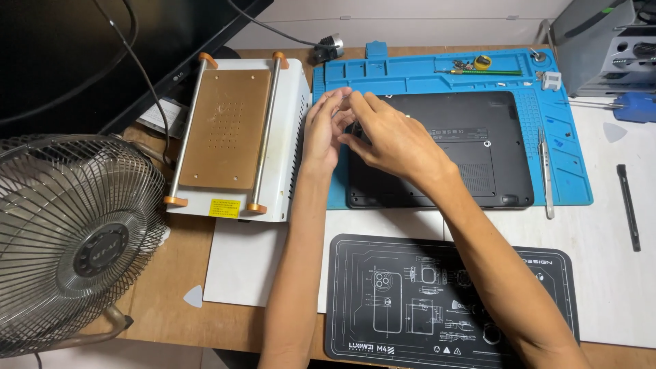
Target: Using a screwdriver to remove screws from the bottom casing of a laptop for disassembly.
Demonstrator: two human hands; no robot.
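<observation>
Left hand [323, 133] and right hand [389, 137] meet fingertip to fingertip over left edge of laptop [471, 147]; anything pinched between fingers too small to tell. Laptop black, underside up, on blue mat [567, 171]. Tweezers [544, 171] on mat, right of laptop. White hot plate [232, 133] just left of mat. Fan [68, 236] far left. Black mat [410, 301] with diagrams near front edge, beneath forearms. Black pry tool [629, 205] far right.

Your left hand [322, 133] and right hand [389, 137] are bare: no gloves, rings, watch or wristband seen. Both forearms are uncovered up to the frame edge; no sleeves show. Nails look short and unpainted.
</observation>
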